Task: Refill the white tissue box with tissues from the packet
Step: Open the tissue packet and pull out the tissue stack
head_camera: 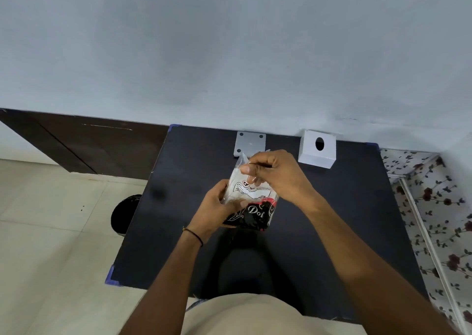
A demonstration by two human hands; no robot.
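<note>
A clear plastic tissue packet with a black and red printed lower part is held up over the middle of the black table. My left hand grips its left side. My right hand pinches the packet's top edge, fingers partly inside the plastic. The white tissue box with an oval hole in its top stands at the table's far right, against the wall, apart from both hands. A flat white square plate with corner holes lies beside it, just beyond the packet.
The pale wall runs right behind the table. A black round bin stands on the tiled floor at the table's left. A floral-patterned surface borders the table's right edge. Dark wood panelling lies at far left.
</note>
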